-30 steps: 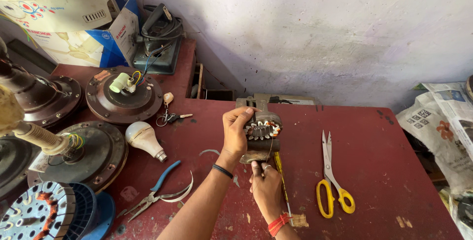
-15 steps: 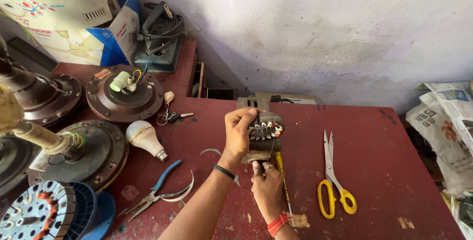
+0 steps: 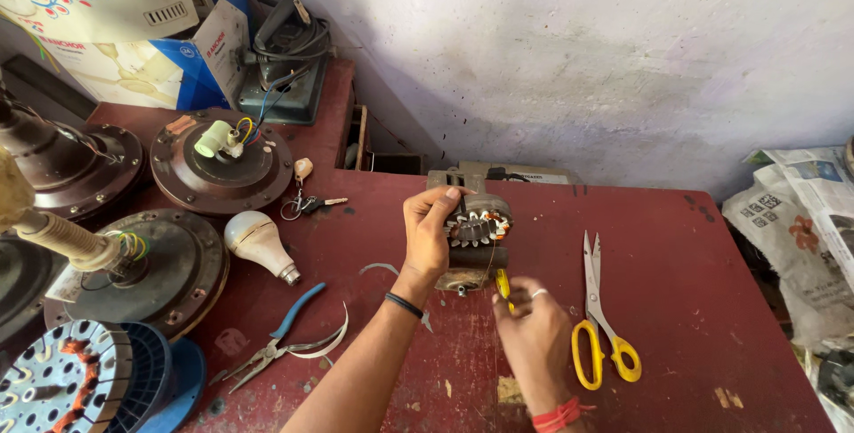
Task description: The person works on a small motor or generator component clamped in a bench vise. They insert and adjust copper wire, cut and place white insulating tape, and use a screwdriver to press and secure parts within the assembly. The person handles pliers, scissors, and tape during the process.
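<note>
Red workbench (image 3: 676, 255): bears all. Motor stator (image 3: 476, 230), copper windings: above bench centre, clenched by left hand (image 3: 429, 233). Right hand (image 3: 532, 326): just below, pinching yellow-handled tool (image 3: 503, 285). Risk: tool slips, nicks winding; yellow scissors (image 3: 601, 326) right of grip, snag hazard.

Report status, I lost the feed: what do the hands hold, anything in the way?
Left hand grips motor stator. Right hand holds yellow-handled tool under it. Scissors lie beside, apart.
</note>
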